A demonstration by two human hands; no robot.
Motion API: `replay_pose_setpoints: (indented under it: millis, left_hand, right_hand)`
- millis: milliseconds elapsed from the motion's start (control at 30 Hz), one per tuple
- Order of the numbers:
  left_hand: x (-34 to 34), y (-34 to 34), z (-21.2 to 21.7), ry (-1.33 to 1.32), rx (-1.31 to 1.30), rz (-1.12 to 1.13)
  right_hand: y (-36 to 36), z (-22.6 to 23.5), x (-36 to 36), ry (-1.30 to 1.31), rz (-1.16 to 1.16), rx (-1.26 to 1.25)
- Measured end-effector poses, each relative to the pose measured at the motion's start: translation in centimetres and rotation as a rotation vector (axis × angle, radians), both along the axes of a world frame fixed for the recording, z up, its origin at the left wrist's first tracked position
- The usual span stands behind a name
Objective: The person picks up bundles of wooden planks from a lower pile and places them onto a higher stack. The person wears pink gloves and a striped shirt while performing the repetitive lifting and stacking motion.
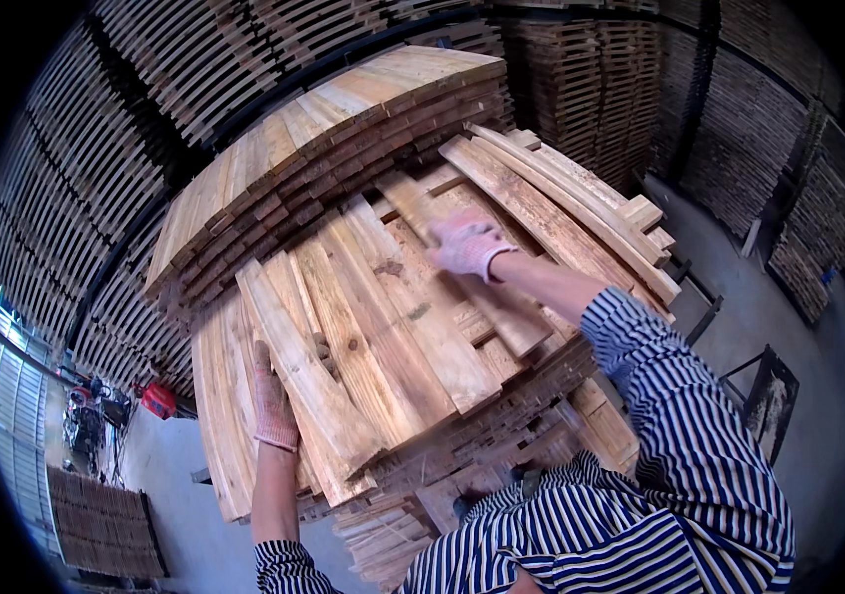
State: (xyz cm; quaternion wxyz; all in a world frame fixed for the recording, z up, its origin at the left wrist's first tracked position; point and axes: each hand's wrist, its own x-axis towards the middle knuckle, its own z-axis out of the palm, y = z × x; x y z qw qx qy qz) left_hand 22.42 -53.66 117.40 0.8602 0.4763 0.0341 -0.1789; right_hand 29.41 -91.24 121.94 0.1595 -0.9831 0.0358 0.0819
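Note:
Both hands wear pinkish work gloves over a stack of rough wooden boards. My left hand [274, 404] lies along the left long side of a pale board [308, 371], its fingers stretched out and pressed flat against the wood. To the right, my right hand [469, 245] is smeared by motion, its fingers curled over a narrow wooden board [407, 201] that is blurred as well. The underside of that grip is hidden. Between the hands several boards [383, 332] lie side by side, slightly askew, with a dark knot on some.
Behind stands a higher stack of boards [343, 99] in neat layers. Curved, bark-edged boards [551, 213] lie at the right. Tall racks of slats [185, 59] rise beyond. A black metal frame [769, 401] stands on the grey floor at right; a red object [158, 400] is at left.

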Motion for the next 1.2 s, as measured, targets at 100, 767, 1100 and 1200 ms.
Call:
replay_pose_setpoints:
  millis: [100,767,1100,1200]
  left_hand:
    - [0.2,-0.8,0.0,-0.019,-0.042,-0.036]
    - [0.4,0.2,-0.4,-0.062,0.017,-0.084]
    - [0.1,-2.0,0.5,-0.040,0.016,-0.044]
    - [-1.2,-0.8,0.8,-0.009,-0.018,-0.028]
  right_hand:
    - [-1.2,-2.8,1.0,-0.303,0.265,0.333]
    - [-3.7,-4.1,4.0,-0.211,-0.043,-0.055]
    - [-5.9,-6.0,3.6,-0.269,0.051,0.166]
    - [-8.4,1.6,1.4,0.099,-0.058,0.139]
